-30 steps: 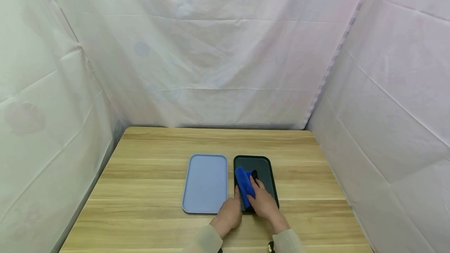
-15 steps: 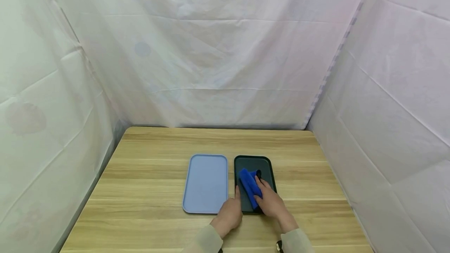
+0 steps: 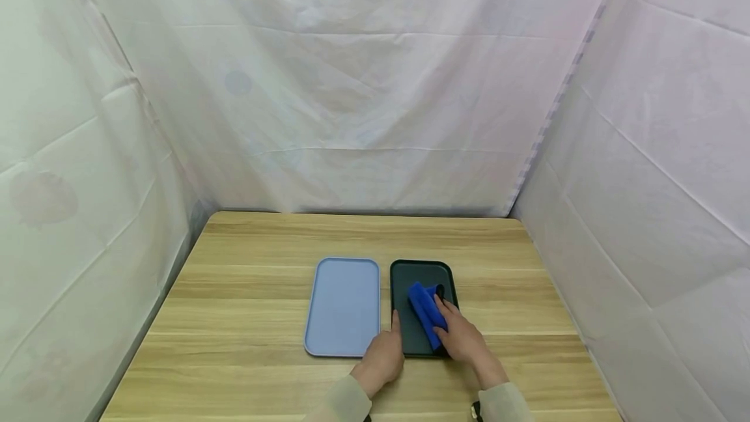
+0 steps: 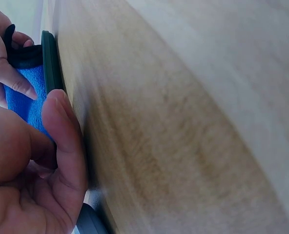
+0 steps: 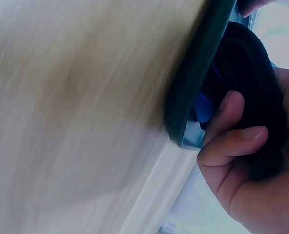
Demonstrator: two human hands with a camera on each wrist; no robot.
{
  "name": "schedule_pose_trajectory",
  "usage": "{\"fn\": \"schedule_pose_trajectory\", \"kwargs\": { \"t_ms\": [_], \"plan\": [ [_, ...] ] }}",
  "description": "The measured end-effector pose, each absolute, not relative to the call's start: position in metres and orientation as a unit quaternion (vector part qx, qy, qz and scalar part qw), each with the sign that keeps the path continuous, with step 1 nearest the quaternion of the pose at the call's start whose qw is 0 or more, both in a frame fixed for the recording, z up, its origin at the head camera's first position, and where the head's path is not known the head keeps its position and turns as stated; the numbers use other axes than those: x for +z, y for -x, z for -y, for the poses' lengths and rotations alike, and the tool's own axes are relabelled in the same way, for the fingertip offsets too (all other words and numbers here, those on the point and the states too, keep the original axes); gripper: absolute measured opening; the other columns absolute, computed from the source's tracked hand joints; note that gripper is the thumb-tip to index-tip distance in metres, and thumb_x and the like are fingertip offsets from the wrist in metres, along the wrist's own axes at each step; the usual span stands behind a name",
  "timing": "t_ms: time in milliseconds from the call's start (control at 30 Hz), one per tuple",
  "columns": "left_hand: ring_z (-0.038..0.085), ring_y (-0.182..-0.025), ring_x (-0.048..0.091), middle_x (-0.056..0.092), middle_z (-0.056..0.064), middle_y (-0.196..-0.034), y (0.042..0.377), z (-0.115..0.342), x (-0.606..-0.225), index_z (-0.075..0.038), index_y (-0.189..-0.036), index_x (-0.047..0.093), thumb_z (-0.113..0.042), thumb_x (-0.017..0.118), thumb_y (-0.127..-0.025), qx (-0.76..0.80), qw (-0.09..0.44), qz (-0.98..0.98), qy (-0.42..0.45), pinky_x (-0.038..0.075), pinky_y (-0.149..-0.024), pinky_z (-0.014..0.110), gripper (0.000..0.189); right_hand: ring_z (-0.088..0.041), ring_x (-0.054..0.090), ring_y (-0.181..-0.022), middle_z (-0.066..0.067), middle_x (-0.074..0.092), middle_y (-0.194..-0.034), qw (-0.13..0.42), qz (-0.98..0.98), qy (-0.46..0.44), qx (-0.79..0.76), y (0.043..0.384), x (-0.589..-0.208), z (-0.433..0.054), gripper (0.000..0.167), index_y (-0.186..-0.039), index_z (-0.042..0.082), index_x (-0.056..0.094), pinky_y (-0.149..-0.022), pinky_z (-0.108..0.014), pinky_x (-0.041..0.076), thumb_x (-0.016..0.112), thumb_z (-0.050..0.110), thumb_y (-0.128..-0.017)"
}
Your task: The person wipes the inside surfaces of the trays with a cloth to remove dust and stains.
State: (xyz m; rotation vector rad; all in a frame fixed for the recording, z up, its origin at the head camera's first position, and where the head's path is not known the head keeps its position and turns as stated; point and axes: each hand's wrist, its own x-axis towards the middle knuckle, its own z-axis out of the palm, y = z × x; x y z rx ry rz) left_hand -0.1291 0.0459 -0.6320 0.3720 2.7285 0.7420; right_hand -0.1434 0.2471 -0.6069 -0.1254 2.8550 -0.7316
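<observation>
A dark green tray [image 3: 402,318] lies on the wooden table. Along its left rim my left hand [image 3: 383,353] stretches its index finger, while the other fingers are bent. In the left wrist view bent digits of the left hand [image 4: 51,161] hold at the tray rim [image 4: 52,63]. Over the tray's right half, my right hand [image 3: 463,337] grips a folded, fuzzy blue cloth [image 3: 424,311] with black parts. Its black part [image 5: 249,92] sits between the fingers and palm of the right hand [image 5: 247,165]. The palm hides the rest of the cloth.
A light blue tray [image 3: 342,308] lies left of the dark one, close beside it. The wooden table [image 3: 246,311] is bounded at the back and sides by white hanging sheets [image 3: 363,116].
My right hand has slid the blue cloth to the right across the dark green tray. The left hand and both trays have stayed put.
</observation>
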Motion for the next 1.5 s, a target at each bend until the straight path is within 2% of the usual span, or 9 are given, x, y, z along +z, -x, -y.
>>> {"fn": "schedule_pose_trajectory", "kwargs": {
  "t_ms": [267, 533, 833, 1500],
  "plan": [
    [0.013, -0.044, 0.044, 0.048, 0.003, -0.052, 0.126, -0.045, -0.630, 0.007, -0.160, 0.025, 0.000, 0.067, -0.092, 0.259, 0.129, -0.947, -0.136, 0.039, -0.043, 0.029, 0.081, -0.047, 0.051, -0.139, -0.021, 0.039, -0.163, 0.108, -0.962, 0.038, -0.246, 0.143, -0.607, -0.257, 0.070, -0.162, 0.015, 0.036, -0.107, -0.062, 0.046, 0.068, 0.016, -0.100],
    [0.013, -0.045, 0.045, 0.050, 0.003, -0.053, 0.126, -0.044, -0.629, 0.007, -0.160, 0.025, 0.000, 0.066, -0.093, 0.264, 0.123, -0.946, -0.142, 0.040, -0.044, 0.029, 0.079, -0.049, 0.045, -0.144, -0.023, 0.036, -0.164, 0.126, -0.959, 0.034, -0.252, 0.146, -0.607, -0.264, 0.072, -0.163, 0.016, 0.034, -0.111, -0.064, 0.041, 0.068, 0.015, -0.100],
    [0.017, -0.049, 0.050, 0.053, 0.006, -0.057, 0.127, -0.045, -0.629, 0.007, -0.163, 0.009, 0.000, 0.068, -0.092, 0.278, 0.137, -0.943, -0.117, 0.045, -0.051, 0.033, 0.092, -0.050, 0.040, -0.147, -0.026, 0.035, -0.164, 0.129, -0.952, 0.032, -0.276, 0.148, -0.610, -0.267, 0.071, -0.163, 0.014, 0.032, -0.114, -0.066, 0.036, 0.066, 0.013, -0.100],
    [0.018, -0.046, 0.049, 0.052, 0.006, -0.055, 0.128, -0.047, -0.628, 0.007, -0.163, 0.007, -0.002, 0.069, -0.092, 0.280, 0.156, -0.942, -0.100, 0.043, -0.048, 0.033, 0.094, -0.051, 0.038, -0.147, -0.030, 0.034, -0.162, 0.129, -0.950, 0.031, -0.284, 0.162, -0.605, -0.267, 0.070, -0.163, 0.010, 0.033, -0.116, -0.066, 0.033, 0.064, 0.011, -0.101]
  ]
}}
